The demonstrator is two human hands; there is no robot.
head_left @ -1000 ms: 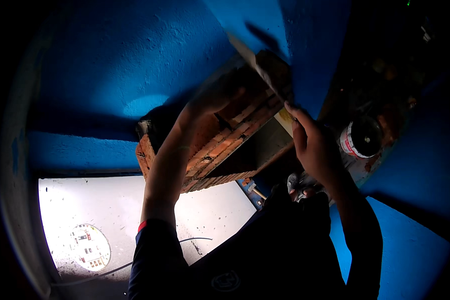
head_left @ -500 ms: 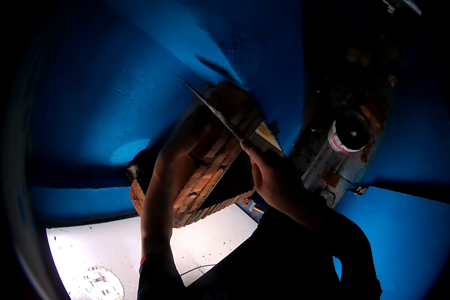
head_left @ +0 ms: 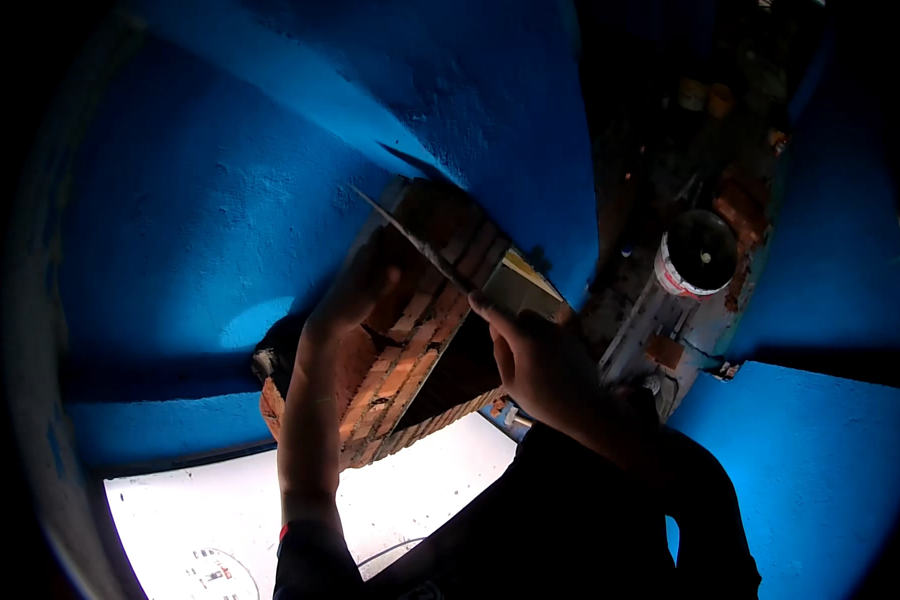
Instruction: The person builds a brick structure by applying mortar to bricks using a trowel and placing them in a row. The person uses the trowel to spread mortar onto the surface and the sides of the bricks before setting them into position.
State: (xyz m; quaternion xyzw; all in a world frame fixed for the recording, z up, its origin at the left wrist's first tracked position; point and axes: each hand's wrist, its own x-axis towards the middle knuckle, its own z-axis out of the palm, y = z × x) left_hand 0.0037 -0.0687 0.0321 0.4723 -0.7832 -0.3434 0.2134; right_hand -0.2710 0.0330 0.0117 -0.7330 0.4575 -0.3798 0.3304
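My right hand (head_left: 535, 355) is closed round the handle end of a trowel (head_left: 410, 235). Its thin, dark blade is seen nearly edge-on, pointing up and left across the top of a low brick structure (head_left: 400, 370). On the left side of that brickwork is my left hand (head_left: 348, 295), with its fingers stretched forward and the thumb apart. Shadow covers its fingertips, and I cannot tell whether they touch the brick. Rows of orange bricks with mortar joints run between my hands, beside a dark hollow (head_left: 455, 370).
Blue walls (head_left: 200, 200) stand behind and left of the brickwork. A white bucket (head_left: 675, 280) with dark contents stands at the right, near a loose brick (head_left: 663, 350) and rubble. Below lies a brightly lit white surface (head_left: 410, 500). A yellowish strip (head_left: 530, 272) edges the brickwork.
The view has shifted slightly, and more of the right-hand floor shows. The trowel and my right hand sit a little further left in the picture. Both hands keep much the same pose.
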